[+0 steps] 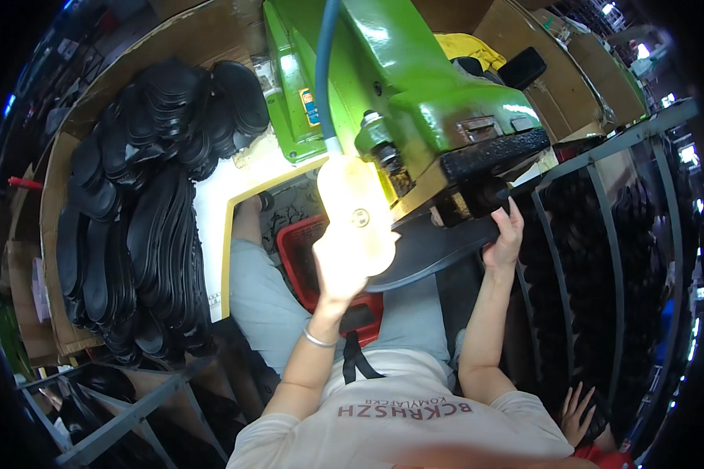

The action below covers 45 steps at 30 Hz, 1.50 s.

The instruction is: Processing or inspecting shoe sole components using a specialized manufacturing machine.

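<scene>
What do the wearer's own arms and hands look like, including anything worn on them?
Both hands, left and right, are ungloved, and the forearms are bare below short, whitish sleeves. A plain, thin silver-coloured bangle circles the left wrist; none shows on the right. Glare from the lamp washes out the left hand's detail.

Piled soles (137, 211) lie left of the machine (414, 78), 1 sole (438, 254) before it, a rack (614, 211) right.

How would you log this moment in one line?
Left hand: at black shoe sole, grip lost in lamp glare | Right hand: at sole's right end | Sole: by green machine | Stacked soles: left
</scene>
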### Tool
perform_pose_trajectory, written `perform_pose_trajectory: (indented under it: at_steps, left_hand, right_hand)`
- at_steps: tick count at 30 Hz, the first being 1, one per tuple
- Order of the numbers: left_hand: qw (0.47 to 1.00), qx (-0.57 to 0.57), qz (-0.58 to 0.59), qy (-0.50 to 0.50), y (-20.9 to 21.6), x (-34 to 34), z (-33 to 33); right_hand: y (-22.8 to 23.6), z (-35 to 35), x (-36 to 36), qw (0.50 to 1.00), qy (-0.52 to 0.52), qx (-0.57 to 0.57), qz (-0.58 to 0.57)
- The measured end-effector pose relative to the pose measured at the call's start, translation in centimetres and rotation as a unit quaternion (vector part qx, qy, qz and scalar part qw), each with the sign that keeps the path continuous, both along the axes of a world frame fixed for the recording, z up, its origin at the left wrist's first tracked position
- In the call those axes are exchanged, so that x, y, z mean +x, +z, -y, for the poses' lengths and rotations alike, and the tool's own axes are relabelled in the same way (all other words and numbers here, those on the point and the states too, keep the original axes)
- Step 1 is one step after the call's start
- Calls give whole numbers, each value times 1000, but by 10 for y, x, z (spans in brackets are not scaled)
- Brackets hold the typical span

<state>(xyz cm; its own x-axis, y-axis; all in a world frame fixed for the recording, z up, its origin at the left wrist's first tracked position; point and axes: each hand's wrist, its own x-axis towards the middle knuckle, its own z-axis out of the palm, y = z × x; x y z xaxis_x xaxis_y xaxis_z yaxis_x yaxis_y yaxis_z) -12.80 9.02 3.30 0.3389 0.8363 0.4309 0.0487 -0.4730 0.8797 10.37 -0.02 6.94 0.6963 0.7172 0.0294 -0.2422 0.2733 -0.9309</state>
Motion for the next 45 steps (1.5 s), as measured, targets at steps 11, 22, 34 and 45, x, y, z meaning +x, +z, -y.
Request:
perform_pose_trajectory:
  at_steps: [11, 22, 34, 45]
  left_hand:
    - [963, -253, 76, 48, -2, -95, -15]
    - [996, -62, -62, 27, 18, -33, 4]
    - [965, -223, 75, -112, 6, -60, -20]
    - [980, -148, -129, -15, -50, -105, 60]
  right_hand:
    - [-17, -19, -76, 988, 147, 33, -28]
    - [1, -10, -36, 995, 84, 31, 39]
    - [-6, -15, -56, 985, 170, -23, -32]
    - [-8, -36, -97, 969, 227, -60, 77]
